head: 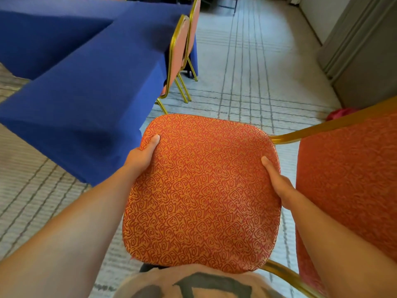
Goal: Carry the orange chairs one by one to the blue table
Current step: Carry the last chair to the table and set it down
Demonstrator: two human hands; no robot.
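I'm gripping the chair (202,190) by its seat, left hand (140,157) curling round the left edge and right hand (279,186) round the right (thumbs on top). I'm seeing it just beside the table (86,82) corner, with two more chairs (178,54) standing against the table beyond.

Left hand (142,154) and right hand (277,183) grip opposite side edges of the orange chair (202,190) seat, thumbs on top. Blue table (86,82) front-left. Two other orange chairs (179,54) stand at its right edge.
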